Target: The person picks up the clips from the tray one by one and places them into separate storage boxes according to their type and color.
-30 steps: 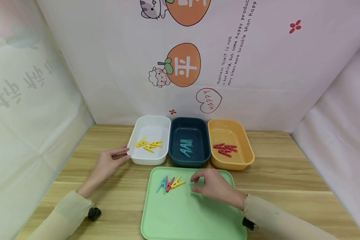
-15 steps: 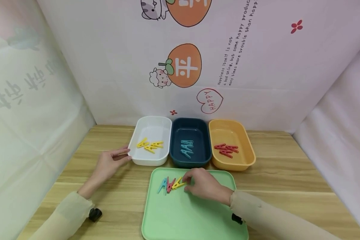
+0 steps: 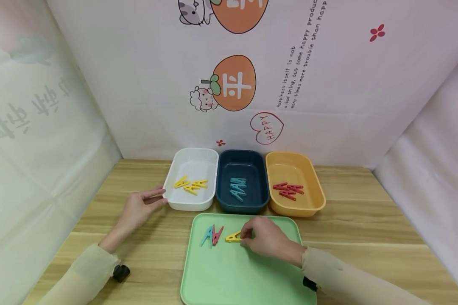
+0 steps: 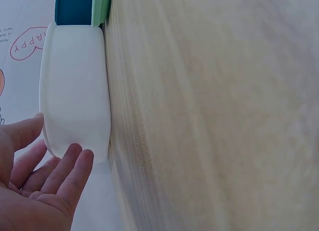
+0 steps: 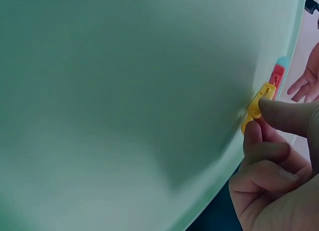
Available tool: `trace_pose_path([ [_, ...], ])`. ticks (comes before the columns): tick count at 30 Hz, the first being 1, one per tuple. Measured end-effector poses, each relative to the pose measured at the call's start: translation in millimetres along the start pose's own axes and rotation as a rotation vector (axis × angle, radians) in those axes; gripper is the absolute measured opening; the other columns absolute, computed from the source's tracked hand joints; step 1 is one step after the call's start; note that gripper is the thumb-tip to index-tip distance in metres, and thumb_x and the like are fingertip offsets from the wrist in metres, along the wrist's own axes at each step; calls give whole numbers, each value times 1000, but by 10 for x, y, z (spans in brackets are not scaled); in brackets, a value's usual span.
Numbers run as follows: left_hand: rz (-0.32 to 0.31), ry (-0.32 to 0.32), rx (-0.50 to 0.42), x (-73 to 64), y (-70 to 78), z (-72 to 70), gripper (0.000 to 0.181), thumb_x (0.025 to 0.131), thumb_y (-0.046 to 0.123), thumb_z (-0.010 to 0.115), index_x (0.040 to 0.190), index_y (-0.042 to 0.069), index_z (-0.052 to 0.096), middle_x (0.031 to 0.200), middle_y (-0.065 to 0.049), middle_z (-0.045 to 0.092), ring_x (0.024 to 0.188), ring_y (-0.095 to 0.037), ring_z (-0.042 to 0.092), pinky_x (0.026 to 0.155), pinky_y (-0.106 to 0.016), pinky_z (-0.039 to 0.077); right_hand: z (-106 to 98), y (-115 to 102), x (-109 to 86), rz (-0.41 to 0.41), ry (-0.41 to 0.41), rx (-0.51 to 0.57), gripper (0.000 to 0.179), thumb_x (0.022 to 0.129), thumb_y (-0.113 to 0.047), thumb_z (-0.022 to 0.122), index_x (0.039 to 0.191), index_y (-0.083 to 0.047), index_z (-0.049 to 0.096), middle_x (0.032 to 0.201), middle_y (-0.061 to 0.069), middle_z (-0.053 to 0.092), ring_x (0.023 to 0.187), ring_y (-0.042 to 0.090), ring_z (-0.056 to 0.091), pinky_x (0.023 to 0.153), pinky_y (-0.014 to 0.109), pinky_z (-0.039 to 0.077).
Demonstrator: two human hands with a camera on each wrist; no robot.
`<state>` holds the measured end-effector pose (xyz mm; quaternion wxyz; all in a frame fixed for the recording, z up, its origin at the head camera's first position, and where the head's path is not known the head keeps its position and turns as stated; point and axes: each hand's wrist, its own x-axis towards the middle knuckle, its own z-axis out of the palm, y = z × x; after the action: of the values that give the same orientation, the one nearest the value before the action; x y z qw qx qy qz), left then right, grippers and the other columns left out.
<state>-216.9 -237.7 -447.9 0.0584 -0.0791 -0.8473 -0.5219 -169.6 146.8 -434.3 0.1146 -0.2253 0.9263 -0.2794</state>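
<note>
My right hand [image 3: 267, 239] pinches a yellow clothespin [image 3: 233, 237] between thumb and forefinger over the green tray [image 3: 248, 279]; the right wrist view shows the yellow clothespin [image 5: 261, 99] at the thumb tip. To its left, a blue clothespin [image 3: 207, 236] and a red clothespin [image 3: 216, 234] lie side by side on the tray. My left hand [image 3: 137, 209] touches the left side of the white bin [image 3: 191, 205], its fingers fairly straight. In the left wrist view, the fingertips rest at the end wall of the white bin [image 4: 77, 86].
Yellow clothespins [image 3: 191, 186] lie in the white bin. The dark blue bin [image 3: 242, 207] beside it holds blue clothespins [image 3: 237, 188], and the orange bin [image 3: 297, 211] holds red clothespins [image 3: 288, 190]. A printed cloth [image 3: 156, 84] hangs behind the wooden table [image 3: 351, 237].
My right hand reached left to the yellow clothespin, took hold of it and drew it right, away from the red one. My left hand has stayed at the white bin.
</note>
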Motion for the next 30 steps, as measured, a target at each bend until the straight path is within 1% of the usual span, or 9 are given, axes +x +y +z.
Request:
trace_pose_path([
  [2,1,1,-3,5,-2,1,41,96,13,81,130,-7,70,148,-19,58,116,-38,70,86,-22,60,-26,18,-9,1,5,-16,12,86,-15,90,95,-17,82,82,-13,66,76,12,57,71,31,53],
  [6,-1,2,-1,5,-11,-2,41,97,13,80,130,-8,69,148,-19,57,116,-38,70,85,-22,60,-62,21,8,-15,13,-52,28,83,-19,92,108,-14,82,92,-6,68,83,16,59,75,33,54],
  [9,-2,2,3,-2,-18,-3,41,97,13,80,130,-8,69,148,-19,57,116,-38,70,85,-21,60,-66,6,30,-20,-2,-66,37,83,-20,92,117,-12,81,100,-3,69,87,16,60,78,34,56],
  [11,2,1,2,-4,-21,-1,41,97,14,81,130,-8,69,148,-20,57,116,-38,70,85,-22,60,-59,1,42,-17,-23,-64,39,83,-21,92,119,-12,81,104,-3,69,89,15,61,80,34,57],
  [15,10,1,-2,-6,-19,4,42,96,14,81,130,-8,69,148,-20,57,116,-38,70,85,-22,60,-42,9,54,-18,-41,-71,35,84,-21,92,117,-14,82,107,-5,71,92,14,62,83,34,58],
  [21,4,0,-2,-12,-13,4,42,96,15,81,130,-8,69,148,-19,58,115,-38,70,85,-22,61,-56,21,3,-1,-29,-92,27,82,-18,93,107,-13,84,101,-7,70,91,15,61,82,37,57],
  [24,6,0,-6,-7,-17,7,43,96,15,81,130,-8,69,147,-19,58,115,-37,70,85,-22,61,-84,49,-37,19,-29,-92,27,79,-18,94,105,-14,84,101,-8,70,92,15,61,82,38,57],
  [30,-4,1,-4,4,-25,-2,42,96,14,81,130,-8,69,148,-19,58,115,-38,70,85,-22,60,-104,92,-66,9,-23,-87,31,77,-19,96,105,-14,84,103,-7,73,95,16,63,85,41,57],
])
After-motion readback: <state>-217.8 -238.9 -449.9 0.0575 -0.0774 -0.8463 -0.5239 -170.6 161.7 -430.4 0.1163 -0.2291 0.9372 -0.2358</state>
